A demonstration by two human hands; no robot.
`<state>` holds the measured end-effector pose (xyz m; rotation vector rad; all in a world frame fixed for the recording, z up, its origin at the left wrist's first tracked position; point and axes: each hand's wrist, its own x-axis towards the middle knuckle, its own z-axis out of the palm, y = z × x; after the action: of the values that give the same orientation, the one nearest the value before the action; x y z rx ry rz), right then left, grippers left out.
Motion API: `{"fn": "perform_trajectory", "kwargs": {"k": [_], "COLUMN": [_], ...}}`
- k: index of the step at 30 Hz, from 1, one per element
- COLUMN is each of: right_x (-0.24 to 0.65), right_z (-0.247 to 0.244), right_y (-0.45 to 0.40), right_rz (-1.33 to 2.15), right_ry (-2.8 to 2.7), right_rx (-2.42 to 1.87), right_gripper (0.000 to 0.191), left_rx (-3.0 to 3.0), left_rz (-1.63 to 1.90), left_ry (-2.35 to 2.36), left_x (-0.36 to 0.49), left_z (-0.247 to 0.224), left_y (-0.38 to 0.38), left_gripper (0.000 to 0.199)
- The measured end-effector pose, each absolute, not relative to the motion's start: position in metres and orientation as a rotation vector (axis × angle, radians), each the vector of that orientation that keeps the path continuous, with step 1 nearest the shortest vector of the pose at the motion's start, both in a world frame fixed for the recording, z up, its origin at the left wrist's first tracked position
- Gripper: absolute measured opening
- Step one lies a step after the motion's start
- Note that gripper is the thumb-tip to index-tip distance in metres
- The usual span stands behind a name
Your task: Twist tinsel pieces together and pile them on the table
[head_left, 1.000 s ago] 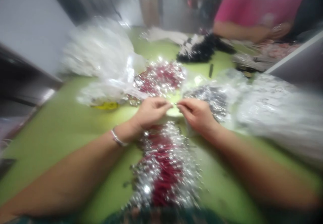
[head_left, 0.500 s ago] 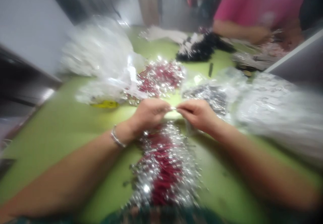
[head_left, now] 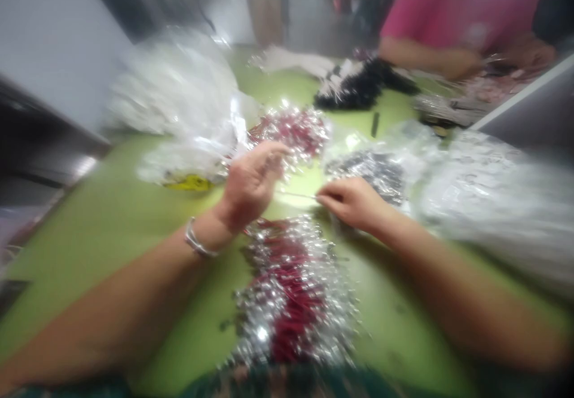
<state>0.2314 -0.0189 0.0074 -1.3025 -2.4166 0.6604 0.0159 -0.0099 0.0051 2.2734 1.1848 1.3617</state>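
My right hand (head_left: 352, 202) is closed in a pinch on one end of a thin pale strand (head_left: 296, 195), which stretches leftward above the green tabletop. My left hand (head_left: 252, 184), with a bracelet (head_left: 197, 239) at its wrist, is raised near the strand's other end. Its fingers are bent and blurred, and whether anything is between them cannot be made out. Below both hands lies a long pile of dark red cords with shiny, silvery ends (head_left: 293, 293). Just beyond my left hand is a second heap of red cords with silvery ends (head_left: 298, 129).
A large clear plastic bag (head_left: 174, 87) stands back left, with a yellow item (head_left: 191, 183) beside it. To the right are a bag of grey, shiny pieces (head_left: 372, 168) and white plastic bags (head_left: 493, 189). Across the table, a person in pink (head_left: 461, 9) handles pale strands near a black bundle (head_left: 368, 84).
My left hand has moved left and slightly away from me, opening a gap from my right hand where the pale strand now shows. My right hand has barely moved.
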Motion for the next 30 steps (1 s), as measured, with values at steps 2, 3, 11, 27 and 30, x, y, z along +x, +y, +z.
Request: {"fn": "perform_trajectory", "kwargs": {"k": [2, 3, 11, 27, 30], "right_x": [0.231, 0.232, 0.263, 0.226, 0.225], "right_z": [0.012, 0.015, 0.017, 0.008, 0.014], "right_y": [-0.021, -0.022, -0.003, -0.012, -0.019], "right_rz": [0.794, 0.836, 0.117, -0.068, 0.046], "right_ry": [-2.511, -2.53, -2.793, -2.582, -2.419], "right_rx": [-1.203, -1.194, -1.525, -1.85, -1.71], "right_gripper": [0.014, 0.015, 0.021, 0.024, 0.022], "left_rx": [2.184, 2.18, 2.04, 1.812, 1.796], "left_rz": [1.308, 1.221, 0.768, 0.696, 0.697], "left_ry": [1.272, 1.294, 1.233, 1.274, 1.238], "left_x": [0.017, 0.018, 0.026, 0.029, 0.03], "left_z": [0.005, 0.005, -0.006, -0.002, -0.005], "left_y": [-0.011, -0.012, -0.005, -0.017, -0.016], "left_gripper": [0.015, 0.011, 0.024, 0.032, 0.03]}}
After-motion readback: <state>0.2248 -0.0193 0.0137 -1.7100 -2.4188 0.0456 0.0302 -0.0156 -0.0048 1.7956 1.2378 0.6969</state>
